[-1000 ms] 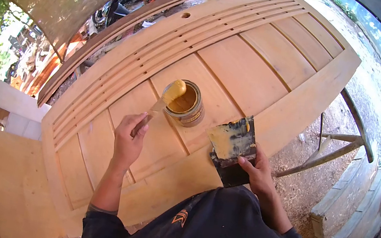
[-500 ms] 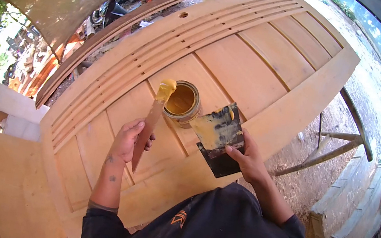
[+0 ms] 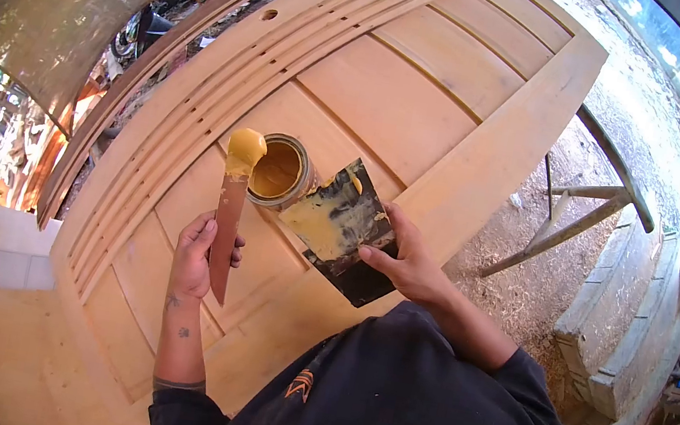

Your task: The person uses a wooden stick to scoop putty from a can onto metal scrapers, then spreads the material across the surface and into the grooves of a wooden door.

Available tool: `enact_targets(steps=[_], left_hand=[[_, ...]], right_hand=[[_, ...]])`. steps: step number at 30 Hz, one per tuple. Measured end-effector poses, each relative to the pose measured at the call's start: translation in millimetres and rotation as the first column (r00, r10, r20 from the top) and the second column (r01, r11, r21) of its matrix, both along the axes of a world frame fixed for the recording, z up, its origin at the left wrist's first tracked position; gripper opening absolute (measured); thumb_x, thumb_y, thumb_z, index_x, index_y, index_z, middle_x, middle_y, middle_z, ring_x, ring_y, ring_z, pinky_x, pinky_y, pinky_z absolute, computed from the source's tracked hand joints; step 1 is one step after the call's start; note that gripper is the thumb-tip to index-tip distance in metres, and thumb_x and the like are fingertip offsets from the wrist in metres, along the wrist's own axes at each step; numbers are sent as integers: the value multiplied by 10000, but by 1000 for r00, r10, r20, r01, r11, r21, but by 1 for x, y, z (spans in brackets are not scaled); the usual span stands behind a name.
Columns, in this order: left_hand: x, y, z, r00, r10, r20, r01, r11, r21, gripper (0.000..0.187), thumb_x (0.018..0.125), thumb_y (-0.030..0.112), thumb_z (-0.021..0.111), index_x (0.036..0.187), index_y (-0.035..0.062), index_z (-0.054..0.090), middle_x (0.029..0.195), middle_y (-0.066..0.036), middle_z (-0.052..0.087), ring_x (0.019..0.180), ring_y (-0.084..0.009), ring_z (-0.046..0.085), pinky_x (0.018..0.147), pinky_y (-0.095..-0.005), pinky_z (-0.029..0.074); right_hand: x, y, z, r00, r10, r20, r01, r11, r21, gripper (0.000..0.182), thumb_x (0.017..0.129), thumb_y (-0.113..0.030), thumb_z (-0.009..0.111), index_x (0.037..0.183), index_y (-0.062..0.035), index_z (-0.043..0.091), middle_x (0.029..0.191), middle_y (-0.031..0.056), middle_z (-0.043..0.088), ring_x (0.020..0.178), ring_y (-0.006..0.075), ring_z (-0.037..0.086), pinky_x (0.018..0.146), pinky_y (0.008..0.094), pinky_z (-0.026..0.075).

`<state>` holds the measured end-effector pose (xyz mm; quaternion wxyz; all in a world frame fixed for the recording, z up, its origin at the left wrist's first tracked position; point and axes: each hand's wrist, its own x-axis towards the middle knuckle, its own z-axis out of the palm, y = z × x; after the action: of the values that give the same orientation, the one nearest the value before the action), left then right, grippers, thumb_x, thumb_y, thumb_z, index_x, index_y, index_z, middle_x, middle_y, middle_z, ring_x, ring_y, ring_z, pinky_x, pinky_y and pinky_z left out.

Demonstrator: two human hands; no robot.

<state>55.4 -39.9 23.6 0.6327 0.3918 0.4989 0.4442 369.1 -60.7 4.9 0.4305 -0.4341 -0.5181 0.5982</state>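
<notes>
Stick (image 3: 227, 221), one: left grip (image 3: 195, 254) pinching it; right grip (image 3: 410, 266) pinching at least one plate (image 3: 339, 228).

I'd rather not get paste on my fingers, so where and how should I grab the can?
Probably around the outer wall of the can, below the rim, coming from the far side. It stands upright and is round, so fingers can wrap it; its open top has paste inside. The loaded stick is at its left and the plate at its near right, so the far side looks freest.

From here, the stick (image 3: 228, 217) has shifted from over the can (image 3: 305, 177) to its left. The black board (image 3: 346, 231) now sits closer.
</notes>
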Motion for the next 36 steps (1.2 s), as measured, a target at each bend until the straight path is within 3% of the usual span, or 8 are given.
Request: enact_targets(steps=[1,7,14,23,26,29,32,36], left_hand=[[-1,0,-1,1000,0,13,0,1000,9,344,939,273,483,1157,10,526,807,-142,624,611,-163,603,548,-281,512],[1,-3,6,984,-174,44,162,968,191,433,906,341,540,1161,-7,515,912,-176,644,709,-181,626,631,-290,525],[7,-4,24,951,-292,-98,308,899,311,506,852,396,603,1131,-26,580,960,-171,645,791,-199,628,705,-313,514],[2,1,35,955,-267,-129,296,865,406,485,819,376,651,1125,2,601,991,-171,629,892,-245,622,747,-334,499],[2,0,32,950,-300,-83,304,842,446,390,831,298,654,1114,33,615,1031,-164,605,946,-248,608,754,-338,499],[4,-1,34,937,-334,-101,341,818,463,279,824,96,651,1098,55,626,1076,-144,578,941,-216,590,730,-297,491],[0,-2,42,927,-360,-109,374,851,368,340,773,-80,620,1079,68,637,1111,-128,559,900,-187,572,702,-255,477],[4,-2,54,890,-298,-344,437,772,461,413,737,-153,587,1070,85,644,1074,-112,565,861,-168,562,685,-234,470]], right_hand=[[0,0,-1,1000,8,12,-8,1000,22,576,822,-83,624,1305,24,328,1157,115,503,1086,153,477,946,310,378],[-1,-1,26,933,66,-353,-127,980,-152,664,808,-65,652,1358,11,287,1235,81,474,1162,150,430,1013,288,315],[1,-2,40,857,127,-500,-262,942,-210,708,788,-57,668,1371,6,270,1271,72,476,1191,134,437,1022,290,325],[0,2,43,845,232,-481,-298,952,-64,704,826,-17,622,1400,-2,214,1299,67,429,1174,122,423,991,279,360],[1,1,45,834,237,-499,-313,947,-74,701,829,-13,618,1401,-5,213,1301,66,429,1185,123,414,1004,280,343],[2,2,44,830,282,-481,-347,936,-51,706,830,-19,620,1403,-2,208,1307,71,427,1198,124,405,1021,283,324],[2,4,47,807,309,-503,-374,927,-32,721,824,-17,624,1406,1,200,1326,78,411,1218,135,387,1037,289,300],[0,1,42,825,315,-469,-339,940,35,751,808,-4,633,1412,-1,186,1378,91,352,1276,152,319,1066,296,250]])
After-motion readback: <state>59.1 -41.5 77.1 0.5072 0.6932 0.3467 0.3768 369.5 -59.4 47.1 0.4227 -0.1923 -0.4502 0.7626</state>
